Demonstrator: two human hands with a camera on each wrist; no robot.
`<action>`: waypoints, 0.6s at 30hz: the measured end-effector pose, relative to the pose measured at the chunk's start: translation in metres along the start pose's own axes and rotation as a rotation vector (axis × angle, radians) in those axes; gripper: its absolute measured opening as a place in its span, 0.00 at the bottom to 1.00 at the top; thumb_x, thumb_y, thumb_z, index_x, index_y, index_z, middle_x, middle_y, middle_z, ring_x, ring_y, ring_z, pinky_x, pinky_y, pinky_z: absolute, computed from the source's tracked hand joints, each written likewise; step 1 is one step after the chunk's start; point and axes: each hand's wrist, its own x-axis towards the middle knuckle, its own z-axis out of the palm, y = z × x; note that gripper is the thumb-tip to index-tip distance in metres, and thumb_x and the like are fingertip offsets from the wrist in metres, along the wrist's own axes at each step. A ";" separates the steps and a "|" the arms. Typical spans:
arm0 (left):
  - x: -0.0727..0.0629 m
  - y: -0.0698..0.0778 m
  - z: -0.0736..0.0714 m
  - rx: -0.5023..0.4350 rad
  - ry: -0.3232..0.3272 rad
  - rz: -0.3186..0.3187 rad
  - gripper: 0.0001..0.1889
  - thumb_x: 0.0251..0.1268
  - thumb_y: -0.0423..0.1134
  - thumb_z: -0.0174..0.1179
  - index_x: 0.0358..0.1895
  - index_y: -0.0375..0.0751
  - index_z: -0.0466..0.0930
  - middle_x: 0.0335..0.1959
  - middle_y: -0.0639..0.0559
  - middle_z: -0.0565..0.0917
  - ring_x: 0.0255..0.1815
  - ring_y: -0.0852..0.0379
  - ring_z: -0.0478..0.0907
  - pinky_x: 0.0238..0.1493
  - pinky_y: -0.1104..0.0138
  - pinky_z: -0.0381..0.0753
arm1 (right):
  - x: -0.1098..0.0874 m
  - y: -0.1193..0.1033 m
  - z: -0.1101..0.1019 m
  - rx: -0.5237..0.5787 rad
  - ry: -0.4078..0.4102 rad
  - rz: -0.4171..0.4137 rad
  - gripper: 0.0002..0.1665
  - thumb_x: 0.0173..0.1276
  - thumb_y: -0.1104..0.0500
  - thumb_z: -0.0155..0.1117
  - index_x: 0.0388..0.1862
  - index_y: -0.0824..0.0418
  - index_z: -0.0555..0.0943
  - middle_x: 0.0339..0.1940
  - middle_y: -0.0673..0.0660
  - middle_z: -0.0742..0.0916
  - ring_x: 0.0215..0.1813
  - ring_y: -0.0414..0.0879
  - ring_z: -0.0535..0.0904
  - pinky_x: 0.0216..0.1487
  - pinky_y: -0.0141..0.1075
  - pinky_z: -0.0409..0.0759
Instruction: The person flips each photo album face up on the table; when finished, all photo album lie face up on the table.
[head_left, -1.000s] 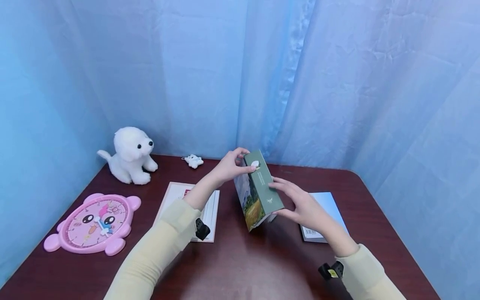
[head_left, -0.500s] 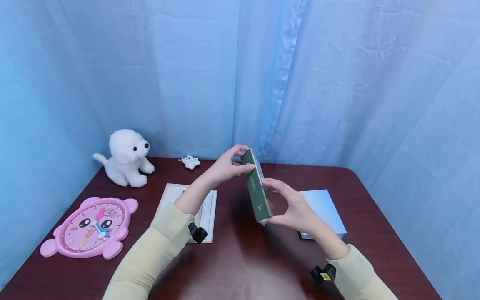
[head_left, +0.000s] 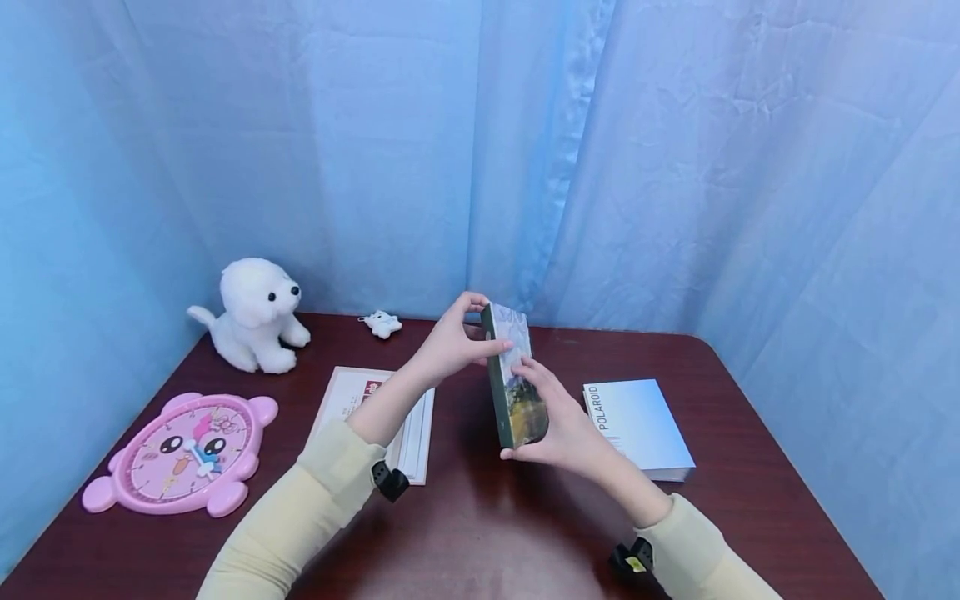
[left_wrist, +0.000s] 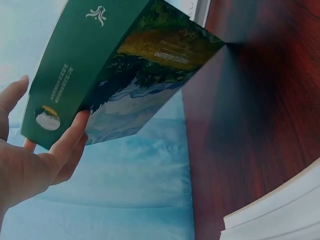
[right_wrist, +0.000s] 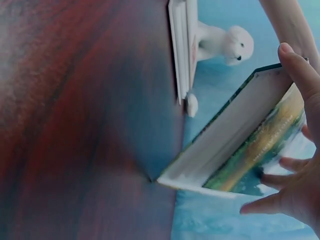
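A photo album [head_left: 517,417] with a landscape painting on its cover and a dark green spine stands tilted at the middle of the table, one corner down at the tabletop. My left hand [head_left: 453,340] grips its far end, thumb over the cover. At the near end my right hand [head_left: 564,427] holds it, thumb at the lower spine corner and fingers on the painted cover. The left wrist view shows the green spine [left_wrist: 75,60] with an oval picture and the words "PHOTO ALBUM" on the other cover. Pale page edges [right_wrist: 225,132] face the right wrist camera.
A white-blue book marked POLAROID [head_left: 648,425] lies right of the album. Left of it is a pale book [head_left: 341,396], partly under my left forearm. Further left are a pink clock [head_left: 180,458], a white plush dog [head_left: 258,321] and a small white charm [head_left: 383,324]. Curtains [head_left: 360,167] surround the table.
Both hands have rotated the album: its green spine has turned left, and the opposite painted cover now faces up. My right hand has shifted left, uncovering more of the POLAROID book.
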 end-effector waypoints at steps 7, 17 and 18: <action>-0.005 -0.003 0.005 0.171 0.129 0.050 0.27 0.54 0.40 0.69 0.52 0.42 0.64 0.54 0.45 0.72 0.34 0.49 0.81 0.25 0.64 0.81 | -0.002 0.002 0.009 0.011 -0.011 -0.054 0.66 0.35 0.40 0.82 0.72 0.48 0.56 0.77 0.57 0.52 0.75 0.58 0.49 0.61 0.61 0.65; -0.007 -0.001 0.002 0.175 0.207 0.084 0.22 0.54 0.37 0.67 0.50 0.40 0.67 0.54 0.43 0.75 0.48 0.49 0.80 0.30 0.65 0.81 | -0.004 0.013 0.009 0.010 -0.018 -0.044 0.62 0.40 0.38 0.78 0.73 0.44 0.56 0.78 0.57 0.48 0.76 0.61 0.42 0.60 0.67 0.61; -0.007 -0.002 0.001 0.181 0.210 0.086 0.22 0.54 0.37 0.67 0.50 0.40 0.67 0.54 0.43 0.75 0.49 0.48 0.80 0.31 0.65 0.81 | -0.005 0.015 0.008 0.016 -0.020 -0.027 0.61 0.42 0.38 0.78 0.73 0.43 0.57 0.78 0.56 0.48 0.76 0.61 0.42 0.60 0.66 0.62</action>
